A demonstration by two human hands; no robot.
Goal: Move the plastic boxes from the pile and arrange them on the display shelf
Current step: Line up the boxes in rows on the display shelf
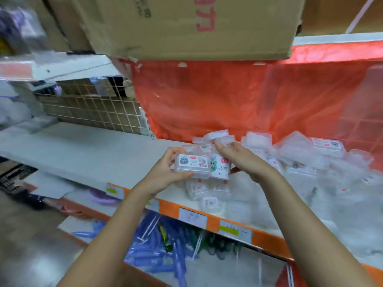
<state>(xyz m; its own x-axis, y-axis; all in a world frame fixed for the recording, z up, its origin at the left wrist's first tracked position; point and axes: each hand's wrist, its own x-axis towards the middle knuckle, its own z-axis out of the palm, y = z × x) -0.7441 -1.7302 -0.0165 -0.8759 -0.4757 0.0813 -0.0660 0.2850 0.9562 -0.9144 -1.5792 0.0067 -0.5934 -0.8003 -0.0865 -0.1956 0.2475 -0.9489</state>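
Observation:
A loose pile of small clear plastic boxes (306,156) lies on the right part of the white display shelf (78,154), spilling from a red plastic bag (228,104). My left hand (165,172) grips one clear box with a white-and-teal label (191,165), held flat above the shelf. Beside it, my right hand (242,158) holds a second labelled box (220,166) upright, its fingertips touching a box (216,134) on top of the pile. A few more boxes (204,193) lie on the shelf just below my hands.
A large cardboard carton (186,25) overhangs the shelf from above. A wire grid panel (93,108) stands at the back left. Orange price strips (192,216) run along the shelf's front edge. Blue plastic items (157,251) fill the shelf below.

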